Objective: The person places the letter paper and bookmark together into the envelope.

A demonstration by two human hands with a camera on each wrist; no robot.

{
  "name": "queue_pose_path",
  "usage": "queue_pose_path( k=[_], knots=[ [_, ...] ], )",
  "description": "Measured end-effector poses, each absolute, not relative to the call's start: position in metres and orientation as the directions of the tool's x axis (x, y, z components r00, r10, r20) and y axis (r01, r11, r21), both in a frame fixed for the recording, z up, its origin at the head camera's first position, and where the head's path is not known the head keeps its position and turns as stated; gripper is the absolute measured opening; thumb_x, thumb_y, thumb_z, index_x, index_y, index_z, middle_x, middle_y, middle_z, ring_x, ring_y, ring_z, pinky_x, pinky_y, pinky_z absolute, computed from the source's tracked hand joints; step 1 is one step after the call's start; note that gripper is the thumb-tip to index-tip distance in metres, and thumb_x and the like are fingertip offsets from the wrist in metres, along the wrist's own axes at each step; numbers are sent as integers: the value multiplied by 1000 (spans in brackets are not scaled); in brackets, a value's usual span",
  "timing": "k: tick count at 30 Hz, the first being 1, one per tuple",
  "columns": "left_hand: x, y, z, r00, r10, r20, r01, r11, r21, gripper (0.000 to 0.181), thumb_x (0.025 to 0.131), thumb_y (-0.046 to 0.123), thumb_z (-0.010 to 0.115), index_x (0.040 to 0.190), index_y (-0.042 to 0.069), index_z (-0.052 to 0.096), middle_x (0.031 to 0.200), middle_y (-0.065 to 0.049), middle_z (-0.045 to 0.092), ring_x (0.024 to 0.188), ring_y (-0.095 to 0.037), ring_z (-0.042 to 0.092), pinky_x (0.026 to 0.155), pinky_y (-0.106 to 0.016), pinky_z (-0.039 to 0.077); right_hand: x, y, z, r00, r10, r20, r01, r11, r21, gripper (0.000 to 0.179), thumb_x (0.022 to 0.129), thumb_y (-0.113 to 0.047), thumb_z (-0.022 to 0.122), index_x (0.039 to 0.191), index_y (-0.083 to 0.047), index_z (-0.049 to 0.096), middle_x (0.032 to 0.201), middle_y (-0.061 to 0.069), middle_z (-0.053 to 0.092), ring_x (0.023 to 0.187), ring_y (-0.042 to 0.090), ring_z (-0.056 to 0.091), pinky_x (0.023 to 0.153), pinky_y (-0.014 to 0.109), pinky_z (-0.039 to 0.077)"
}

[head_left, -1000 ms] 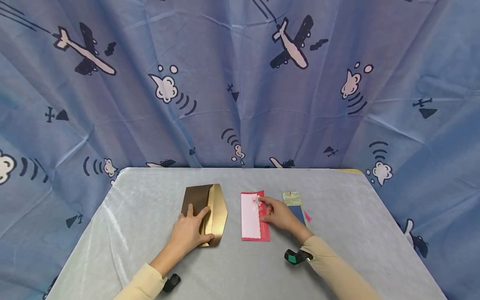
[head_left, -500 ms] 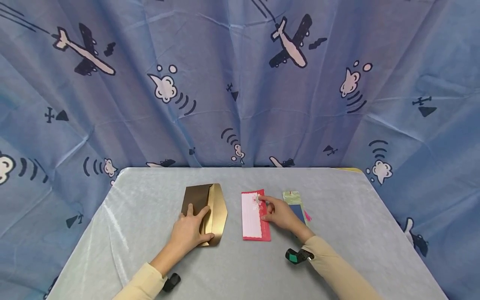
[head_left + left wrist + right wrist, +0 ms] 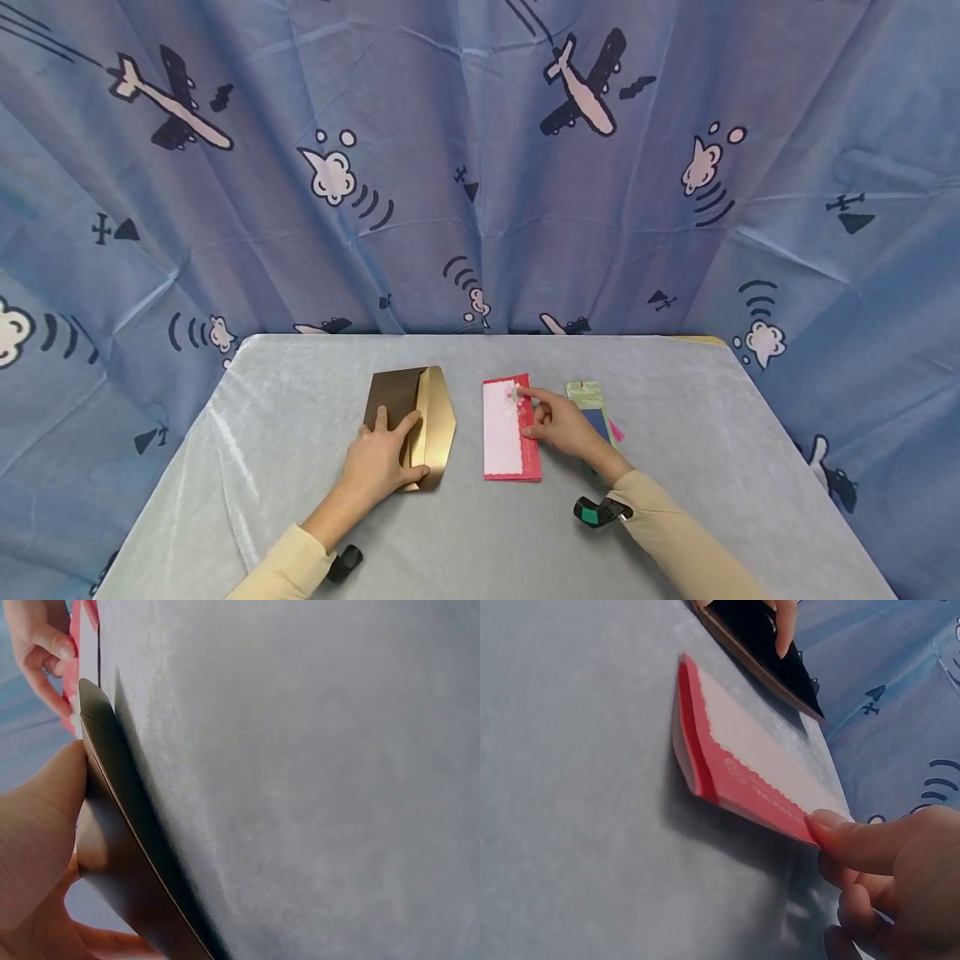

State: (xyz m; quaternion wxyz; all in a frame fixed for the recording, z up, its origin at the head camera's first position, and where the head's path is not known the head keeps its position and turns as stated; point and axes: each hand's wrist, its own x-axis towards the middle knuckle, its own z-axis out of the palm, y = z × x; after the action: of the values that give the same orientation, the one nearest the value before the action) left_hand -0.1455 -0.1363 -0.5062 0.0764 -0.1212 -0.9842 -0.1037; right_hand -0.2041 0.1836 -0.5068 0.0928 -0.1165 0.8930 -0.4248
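A gold envelope lies on the table with its pointed flap opened to the right. My left hand rests on it with spread fingers, the thumb near the flap's base; the left wrist view shows the thumb against the envelope's edge. To its right is a pink-and-red folded card with a flower decoration. My right hand pinches the card's right edge. In the right wrist view the thumb lies on top of the card, which tilts up off the table, its folded layers showing at one end.
Beyond the right hand lies a green-and-blue flat item with a pink tassel, partly hidden by the hand. A grey-white cloth covers the table. A blue curtain with printed airplanes hangs behind.
The card has shifted slightly right, and its far edge has risen a little in the right hand's pinch. My left hand and the gold envelope have stayed put.
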Motion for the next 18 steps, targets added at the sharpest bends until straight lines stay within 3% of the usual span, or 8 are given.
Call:
queue_pose_path(
  k=[18],
  knots=[
    [-147,-136,-507,-965,211,155,238,953,187,87,66,59,84,141,24,54,137,-37,51,95,-55,64,59,-50,57,-209,171,-492,-938,-347,-16,-175,511,-842,66,83,-8,78,143,-10,51,73,5,57,54,9,46,52,23,42]
  ],
)
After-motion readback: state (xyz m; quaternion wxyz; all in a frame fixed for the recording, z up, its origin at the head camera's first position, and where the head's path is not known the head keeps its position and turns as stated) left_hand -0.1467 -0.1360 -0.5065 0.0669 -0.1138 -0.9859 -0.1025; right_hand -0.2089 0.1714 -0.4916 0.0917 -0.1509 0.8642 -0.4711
